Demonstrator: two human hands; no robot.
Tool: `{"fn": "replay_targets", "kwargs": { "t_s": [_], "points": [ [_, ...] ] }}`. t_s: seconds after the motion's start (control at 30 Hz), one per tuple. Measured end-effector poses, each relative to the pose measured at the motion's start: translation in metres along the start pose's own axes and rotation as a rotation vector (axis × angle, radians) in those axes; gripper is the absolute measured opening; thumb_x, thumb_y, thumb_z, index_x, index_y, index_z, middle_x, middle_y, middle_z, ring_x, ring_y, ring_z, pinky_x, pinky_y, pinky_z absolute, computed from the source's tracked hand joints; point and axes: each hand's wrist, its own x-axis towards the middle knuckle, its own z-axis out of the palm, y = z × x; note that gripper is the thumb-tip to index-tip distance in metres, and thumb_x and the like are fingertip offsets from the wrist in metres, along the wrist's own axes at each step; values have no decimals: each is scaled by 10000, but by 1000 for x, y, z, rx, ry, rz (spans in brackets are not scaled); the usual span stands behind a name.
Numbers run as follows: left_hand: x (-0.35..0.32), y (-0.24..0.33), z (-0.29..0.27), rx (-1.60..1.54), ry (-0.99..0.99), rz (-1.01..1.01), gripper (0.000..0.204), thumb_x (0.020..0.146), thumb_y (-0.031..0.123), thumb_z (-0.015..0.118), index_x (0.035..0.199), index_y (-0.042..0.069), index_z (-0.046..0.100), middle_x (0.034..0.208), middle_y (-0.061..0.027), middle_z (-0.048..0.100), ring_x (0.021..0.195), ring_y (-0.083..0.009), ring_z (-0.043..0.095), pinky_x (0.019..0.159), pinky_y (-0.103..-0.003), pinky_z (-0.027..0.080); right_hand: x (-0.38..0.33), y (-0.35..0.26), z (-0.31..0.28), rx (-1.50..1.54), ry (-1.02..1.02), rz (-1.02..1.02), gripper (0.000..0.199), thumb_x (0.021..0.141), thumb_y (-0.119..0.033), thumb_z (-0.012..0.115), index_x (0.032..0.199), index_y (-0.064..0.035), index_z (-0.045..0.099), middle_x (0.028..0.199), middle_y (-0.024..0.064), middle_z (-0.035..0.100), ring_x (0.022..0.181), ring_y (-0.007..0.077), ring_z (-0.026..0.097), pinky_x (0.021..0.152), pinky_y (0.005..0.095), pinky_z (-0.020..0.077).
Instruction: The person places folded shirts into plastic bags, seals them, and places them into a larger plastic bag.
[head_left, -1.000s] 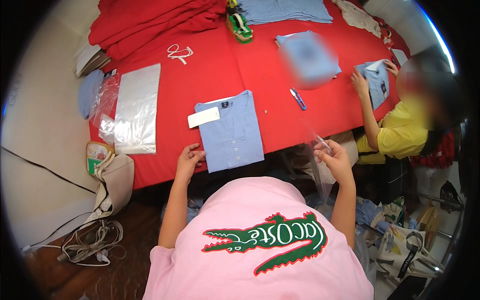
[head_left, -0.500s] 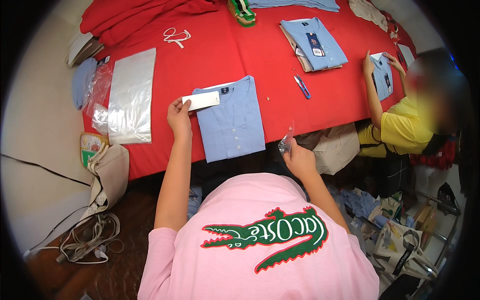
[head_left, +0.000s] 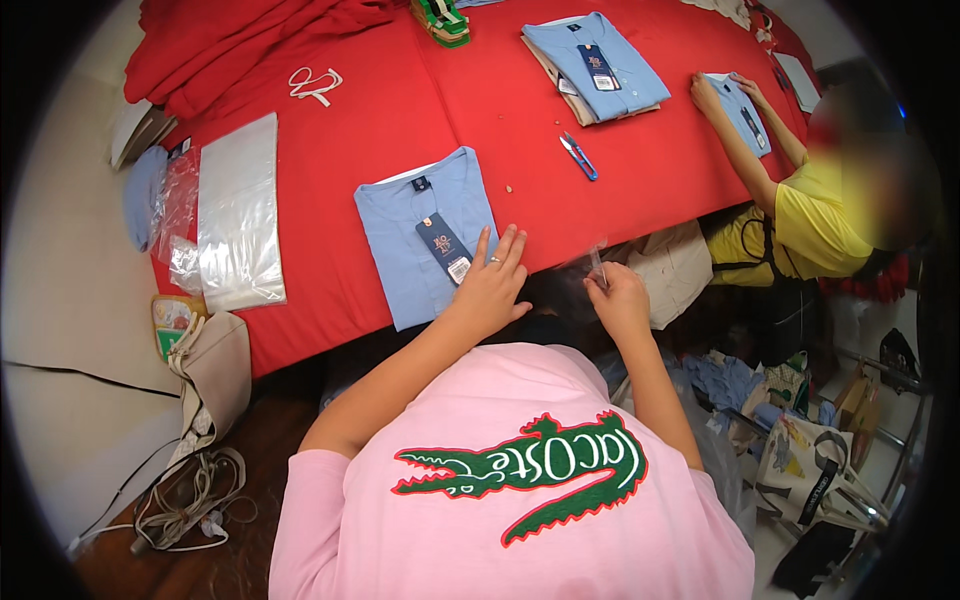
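Note:
A folded light blue shirt (head_left: 400, 215) lies near the front edge of the red-covered table. On its chest rests a navy hang tag (head_left: 443, 247), printed side up. My left hand (head_left: 487, 280) reaches across the shirt's lower right corner, fingers stretched out near the tag's lower end and holding nothing. Off the table's front edge, my right hand (head_left: 622, 298) pinches a clear plastic bag (head_left: 597, 262); the bag is blurred and hard to see against the dark background.
Small blue snips (head_left: 577, 158) lie right of the shirt. Beyond is a stack of folded shirts (head_left: 600, 70). Flat clear bags (head_left: 240, 215) and white cord (head_left: 315, 85) are at left, a green tape dispenser (head_left: 440, 22) farther back. A co-worker in yellow (head_left: 820, 220) handles another shirt at right.
My left hand has let go of the tag and moved right and down over the shirt. The tag has turned from its white side to its navy side. My right hand shifted slightly right.

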Motion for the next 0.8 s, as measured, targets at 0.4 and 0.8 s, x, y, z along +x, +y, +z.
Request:
{"fn": "replay_targets", "kwargs": {
  "t_s": [0.4, 0.8],
  "points": [
    [22, 29, 32, 372, -129, -39, 295, 918, 207, 575, 1020, 26, 785, 1306, -236, 644, 1412, -413, 468, 1258, -656, 157, -33, 35, -17, 40, -37, -28, 122, 859, -173, 749, 883, -70, 689, 825, 148, 675, 809, 411, 650, 718, 525, 497],
    [-131, 71, 74, -571, -595, -628, 573, 856, 197, 752, 1395, 81, 597, 1395, -174, 643, 1290, -420, 600, 1126, -532, 440, -23, 3, -77, 300, -805, -282, 301, 805, -113, 742, 1098, -74, 798, 986, 184, 763, 905, 373, 734, 840, 407, 579]
  ]
}}
